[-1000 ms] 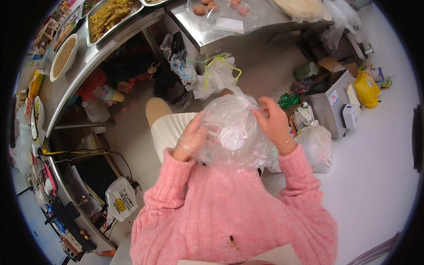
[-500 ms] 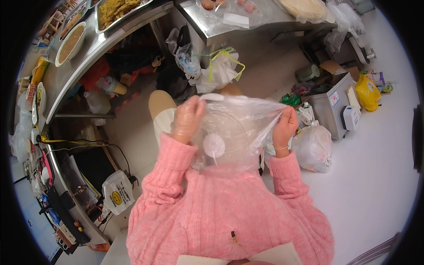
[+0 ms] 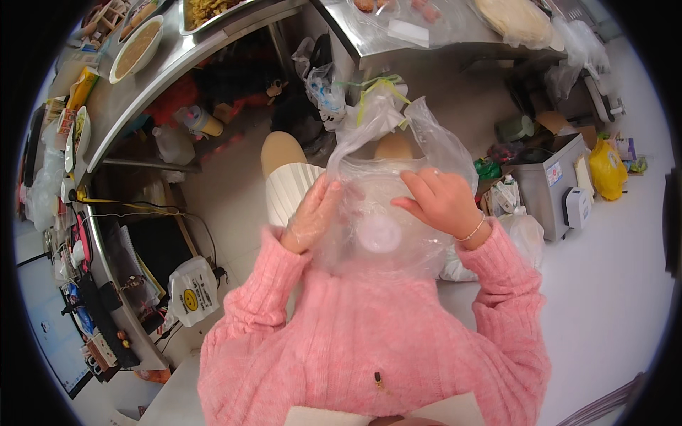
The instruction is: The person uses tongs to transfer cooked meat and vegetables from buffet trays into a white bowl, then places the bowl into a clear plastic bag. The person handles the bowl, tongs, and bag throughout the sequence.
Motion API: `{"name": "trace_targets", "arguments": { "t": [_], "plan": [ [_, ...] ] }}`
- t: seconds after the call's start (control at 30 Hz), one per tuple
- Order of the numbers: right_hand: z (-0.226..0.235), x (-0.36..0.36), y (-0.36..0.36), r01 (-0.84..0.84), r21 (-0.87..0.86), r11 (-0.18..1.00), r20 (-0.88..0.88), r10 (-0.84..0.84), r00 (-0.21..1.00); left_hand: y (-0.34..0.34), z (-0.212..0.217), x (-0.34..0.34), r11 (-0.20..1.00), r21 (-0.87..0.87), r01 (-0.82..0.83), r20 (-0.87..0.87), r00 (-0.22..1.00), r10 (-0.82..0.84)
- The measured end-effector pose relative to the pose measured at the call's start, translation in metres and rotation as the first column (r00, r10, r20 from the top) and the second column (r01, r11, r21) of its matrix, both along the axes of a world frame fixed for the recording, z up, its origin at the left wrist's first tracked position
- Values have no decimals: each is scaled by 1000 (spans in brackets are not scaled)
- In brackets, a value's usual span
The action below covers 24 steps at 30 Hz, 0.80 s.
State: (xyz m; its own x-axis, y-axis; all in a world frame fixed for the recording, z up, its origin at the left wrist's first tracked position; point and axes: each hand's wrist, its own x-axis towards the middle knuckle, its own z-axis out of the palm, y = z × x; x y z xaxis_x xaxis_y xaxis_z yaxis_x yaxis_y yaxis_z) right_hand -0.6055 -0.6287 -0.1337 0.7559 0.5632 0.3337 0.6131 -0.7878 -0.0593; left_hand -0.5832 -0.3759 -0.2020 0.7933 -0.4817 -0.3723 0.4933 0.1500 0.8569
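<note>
Both hands (left hand point(image 3: 312, 216), right hand point(image 3: 442, 202)) grip a clear plastic bag point(image 3: 387, 206).

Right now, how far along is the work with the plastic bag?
Done: a round white item already lies inside the clear plastic bag. In hand: left hand and right hand both grip the bag. Left: its top remains open, not tied.
</note>
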Motion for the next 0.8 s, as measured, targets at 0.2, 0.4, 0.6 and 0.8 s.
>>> {"name": "trace_targets", "arguments": {
  "t": [0.2,0.4,0.6,0.8],
  "plan": [
    [-20,-9,-34,-286,-16,958,85,286,954,-2,-28,-40,954,-100,-283,-149,952,267],
    [16,-29,-39,279,-285,917,-575,-397,715,-20,-30,-57,949,42,-312,103,946,307],
    [66,1,-21,236,6,972,-227,-229,947,-16,-10,-28,870,339,-358,589,802,101],
    [49,41,-23,112,340,934,-594,122,795,-11,11,-15,888,290,-357,725,688,40]
  ]
}}
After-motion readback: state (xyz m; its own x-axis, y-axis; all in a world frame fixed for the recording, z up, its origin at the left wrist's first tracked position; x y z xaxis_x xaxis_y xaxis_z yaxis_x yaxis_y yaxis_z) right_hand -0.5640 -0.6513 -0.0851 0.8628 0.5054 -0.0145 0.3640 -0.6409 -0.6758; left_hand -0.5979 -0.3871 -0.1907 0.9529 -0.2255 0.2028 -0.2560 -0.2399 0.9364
